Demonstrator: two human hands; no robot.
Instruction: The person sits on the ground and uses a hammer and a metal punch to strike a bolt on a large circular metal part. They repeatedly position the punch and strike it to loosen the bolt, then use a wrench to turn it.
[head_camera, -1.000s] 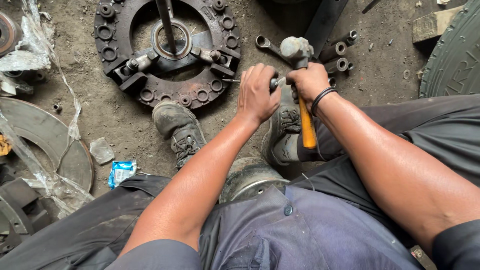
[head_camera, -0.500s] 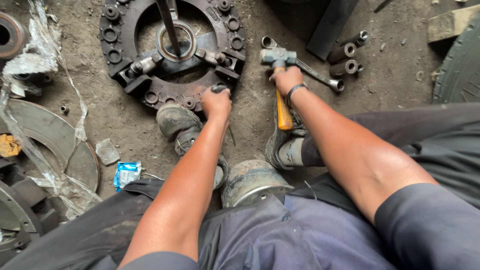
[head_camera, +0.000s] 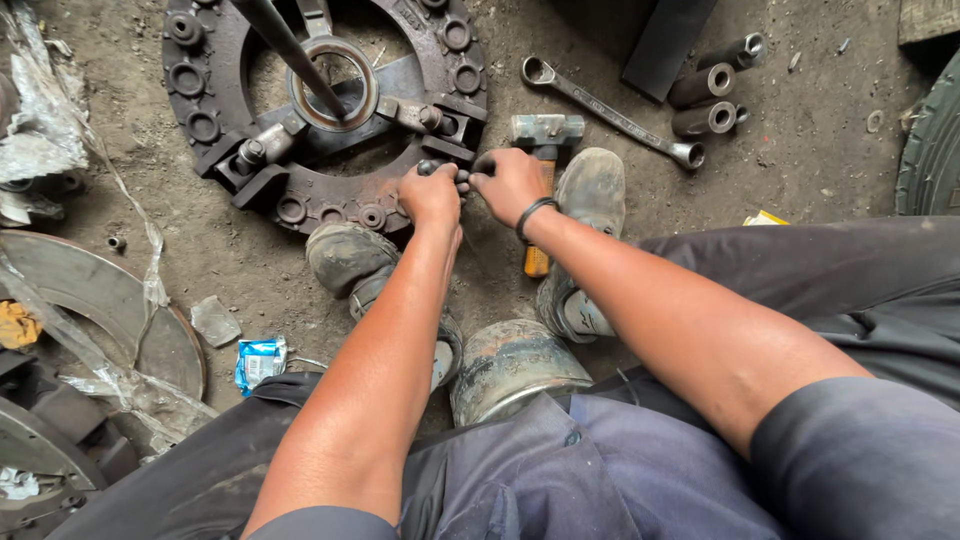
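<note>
A round, rusty clutch plate (head_camera: 210, 125) with bolt holes lies on the dirt floor ahead of me. At its near rim my left hand (head_camera: 430, 197) is closed on a small dark metal part (head_camera: 447, 167). My right hand (head_camera: 510, 183), a black band on its wrist, pinches the same part from the right. A hammer (head_camera: 541, 131) with an orange handle lies on the ground just beyond my right hand, beside my right shoe (head_camera: 590, 190); neither hand holds it. My left shoe (head_camera: 345, 255) rests against the plate's near edge.
A dark rod (head_camera: 290, 50) leans over the plate's centre ring. A long ring spanner (head_camera: 610, 108) and dark cylindrical sockets (head_camera: 712, 102) lie at the back right, a tyre (head_camera: 930, 150) at the far right. Metal discs (head_camera: 95, 295), plastic scraps and a blue packet (head_camera: 258, 360) sit at left. A metal can (head_camera: 510, 365) is under me.
My right hand has set the hammer down and let go of it. Both hands have moved forward to the plate's near rim and closed on the small part.
</note>
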